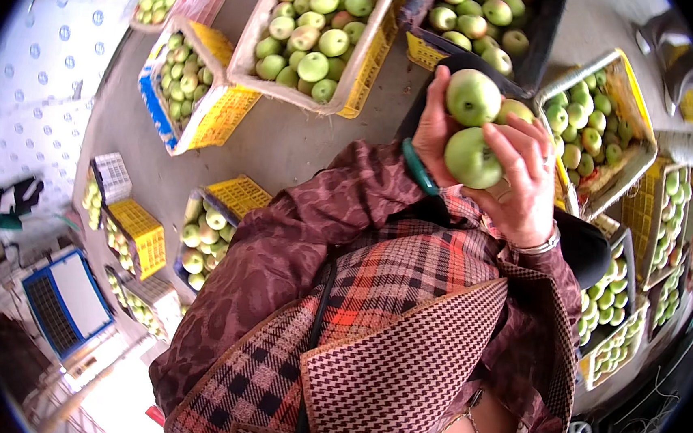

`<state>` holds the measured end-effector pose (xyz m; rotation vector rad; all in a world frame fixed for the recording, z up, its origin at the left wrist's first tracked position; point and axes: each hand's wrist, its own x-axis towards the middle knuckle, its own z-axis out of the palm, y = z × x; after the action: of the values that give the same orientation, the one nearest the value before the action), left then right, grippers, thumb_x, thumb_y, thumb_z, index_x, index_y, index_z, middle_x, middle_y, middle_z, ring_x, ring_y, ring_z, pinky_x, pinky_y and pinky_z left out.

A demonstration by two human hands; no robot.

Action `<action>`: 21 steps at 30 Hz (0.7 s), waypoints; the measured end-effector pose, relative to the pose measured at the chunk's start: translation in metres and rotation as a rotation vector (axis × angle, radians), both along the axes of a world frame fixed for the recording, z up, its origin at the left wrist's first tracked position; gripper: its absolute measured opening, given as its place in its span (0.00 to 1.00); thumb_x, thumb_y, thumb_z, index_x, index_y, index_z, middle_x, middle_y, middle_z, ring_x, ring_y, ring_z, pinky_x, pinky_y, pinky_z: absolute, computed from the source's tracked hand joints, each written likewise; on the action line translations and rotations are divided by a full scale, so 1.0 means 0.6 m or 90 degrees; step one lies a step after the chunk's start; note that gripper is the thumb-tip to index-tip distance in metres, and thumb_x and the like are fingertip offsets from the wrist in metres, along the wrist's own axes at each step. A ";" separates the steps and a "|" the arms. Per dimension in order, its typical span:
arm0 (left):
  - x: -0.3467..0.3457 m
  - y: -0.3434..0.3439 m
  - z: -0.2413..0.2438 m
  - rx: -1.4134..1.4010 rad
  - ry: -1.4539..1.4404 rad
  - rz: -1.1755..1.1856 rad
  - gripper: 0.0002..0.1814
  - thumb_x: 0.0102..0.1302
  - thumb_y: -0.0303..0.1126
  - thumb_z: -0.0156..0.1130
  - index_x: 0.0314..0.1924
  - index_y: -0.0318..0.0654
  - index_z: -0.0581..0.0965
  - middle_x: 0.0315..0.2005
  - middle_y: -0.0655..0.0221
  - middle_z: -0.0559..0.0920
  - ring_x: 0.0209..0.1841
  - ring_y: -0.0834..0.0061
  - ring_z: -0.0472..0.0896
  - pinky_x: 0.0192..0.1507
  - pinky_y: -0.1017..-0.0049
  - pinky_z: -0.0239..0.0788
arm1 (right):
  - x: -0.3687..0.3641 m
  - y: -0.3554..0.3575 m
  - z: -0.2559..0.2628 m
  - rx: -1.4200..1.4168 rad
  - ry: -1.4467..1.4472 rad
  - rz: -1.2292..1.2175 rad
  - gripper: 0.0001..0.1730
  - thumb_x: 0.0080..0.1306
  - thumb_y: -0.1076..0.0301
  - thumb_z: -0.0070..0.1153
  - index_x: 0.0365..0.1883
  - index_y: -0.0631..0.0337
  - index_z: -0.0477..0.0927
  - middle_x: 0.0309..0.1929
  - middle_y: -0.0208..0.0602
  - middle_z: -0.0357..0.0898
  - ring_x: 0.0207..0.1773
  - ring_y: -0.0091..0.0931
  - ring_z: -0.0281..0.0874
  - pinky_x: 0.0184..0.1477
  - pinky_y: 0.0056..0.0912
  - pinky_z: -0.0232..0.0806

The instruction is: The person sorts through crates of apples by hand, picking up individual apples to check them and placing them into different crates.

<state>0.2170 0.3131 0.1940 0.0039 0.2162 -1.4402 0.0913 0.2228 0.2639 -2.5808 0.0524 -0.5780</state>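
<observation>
My left hand [436,120], with a green bangle at its wrist, cups a green apple [473,98] from the left side. Just below that one, a second green apple [473,157] sits between both hands. The fingers of my right hand [523,178] curl over its right side; a silver bracelet circles that wrist. Behind the right fingers a third, yellowish-green apple [515,112] shows in part, and I cannot tell which hand bears it. Right beside my hands stands a yellow crate [624,183] of green apples, with a padded rim.
A large padded crate [371,53] and a dark-lined crate [546,49], both with apples, stand ahead. To the left are a blue-and-white edged crate [197,134] and a yellow crate [241,196]. Several more apple crates [649,210] line the right. Concrete floor [303,146] lies between them.
</observation>
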 end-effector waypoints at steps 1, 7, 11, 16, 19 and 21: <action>0.004 0.028 -0.006 0.016 -0.008 0.037 0.47 0.59 0.77 0.41 0.52 0.36 0.76 0.50 0.57 0.79 0.54 0.57 0.77 0.59 0.57 0.68 | 0.017 0.015 -0.001 -0.004 0.013 0.035 0.45 0.40 0.58 0.74 0.60 0.52 0.73 0.53 0.33 0.73 0.61 0.37 0.67 0.66 0.53 0.56; 0.034 0.164 -0.023 0.042 0.014 0.167 0.45 0.58 0.79 0.40 0.50 0.43 0.76 0.52 0.59 0.77 0.54 0.55 0.77 0.48 0.52 0.74 | 0.083 0.071 0.000 0.056 0.083 0.171 0.47 0.39 0.66 0.74 0.62 0.57 0.70 0.60 0.41 0.68 0.63 0.41 0.65 0.63 0.44 0.60; 0.070 0.261 -0.066 0.040 0.108 0.268 0.48 0.50 0.79 0.51 0.56 0.45 0.75 0.65 0.56 0.65 0.67 0.41 0.59 0.50 0.49 0.73 | 0.073 0.019 -0.003 0.026 0.084 0.036 0.42 0.43 0.76 0.70 0.61 0.59 0.71 0.61 0.44 0.69 0.64 0.42 0.65 0.64 0.42 0.60; 0.207 0.398 -0.168 0.246 -0.003 0.525 0.46 0.53 0.78 0.50 0.57 0.47 0.72 0.59 0.55 0.70 0.60 0.45 0.67 0.51 0.47 0.70 | -0.073 -0.179 -0.065 -0.139 0.168 -0.200 0.25 0.60 0.71 0.60 0.57 0.61 0.73 0.59 0.44 0.70 0.63 0.41 0.66 0.64 0.42 0.59; 0.300 0.500 -0.206 0.365 -0.066 0.673 0.40 0.57 0.77 0.46 0.53 0.52 0.72 0.53 0.60 0.75 0.51 0.50 0.75 0.47 0.48 0.71 | -0.219 -0.265 -0.094 -0.069 0.300 -0.369 0.22 0.63 0.67 0.59 0.55 0.63 0.74 0.55 0.44 0.72 0.59 0.40 0.68 0.60 0.42 0.61; 0.366 0.584 -0.243 0.388 -0.130 0.747 0.42 0.56 0.74 0.50 0.60 0.51 0.70 0.61 0.55 0.69 0.62 0.44 0.67 0.58 0.44 0.64 | -0.299 -0.301 -0.106 -0.230 0.351 -0.390 0.20 0.64 0.66 0.58 0.52 0.64 0.75 0.51 0.45 0.74 0.56 0.40 0.70 0.57 0.42 0.63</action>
<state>0.4366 0.6637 0.0481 0.4480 0.3938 -0.1673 -0.0882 0.0422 0.2005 -2.9912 1.0321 -0.0478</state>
